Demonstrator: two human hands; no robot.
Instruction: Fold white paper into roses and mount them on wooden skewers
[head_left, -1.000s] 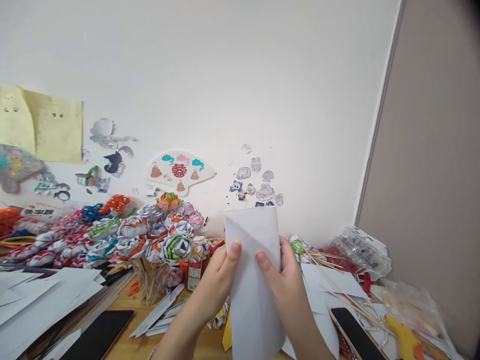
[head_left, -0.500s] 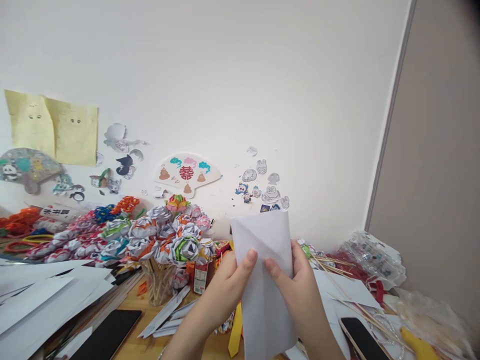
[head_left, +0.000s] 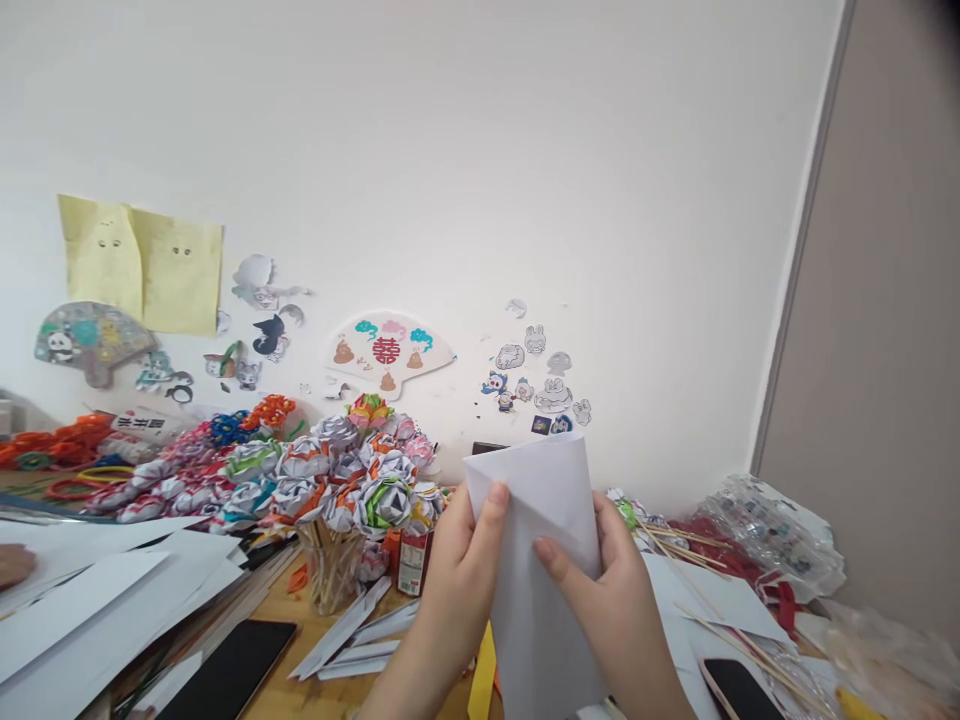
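Observation:
I hold a folded white sheet of paper (head_left: pixel 551 500) upright in front of me, with a diagonal crease across its top. My left hand (head_left: pixel 461 575) grips its left edge, thumb pressed on the front near the top corner. My right hand (head_left: pixel 611 590) grips the right edge, thumb lying across the fold in the middle. Both hands are closed on the sheet, above the wooden table (head_left: pixel 296 690).
A jar of folded paper flowers on sticks (head_left: pixel 345 500) stands left of my hands. White sheets (head_left: pixel 90 600) and a black phone (head_left: pixel 229 665) lie at the left; another phone (head_left: pixel 739 690), wooden skewers (head_left: pixel 679 545) and plastic bags (head_left: pixel 776 530) at the right. Stickers and a paper fan (head_left: pixel 386 350) hang on the wall.
My left thumb has slid up toward the sheet's top corner and my right thumb has moved in along the fold. The view has shifted, so everything sits a little further right and lower.

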